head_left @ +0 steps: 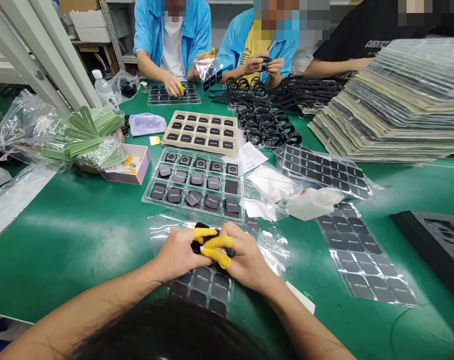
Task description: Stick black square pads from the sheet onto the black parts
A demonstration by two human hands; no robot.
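Head camera shows a small dark piece (196,247) at three o'clock from the nearer left hand (179,251) and nine o'clock from the right hand (246,254), fingers bent, its long side and which hand grips it too hidden to tell.

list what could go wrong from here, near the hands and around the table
The left hand and right hand crowd around a mostly hidden dark piece; it might slip, or the bare left thumb could smudge it.
Some dark squares sit askew in the clear tray, so a bump could shift them.
The tall stack of sheets is fanned and slanted, and might slide toward the sheet of dark squares beside it.
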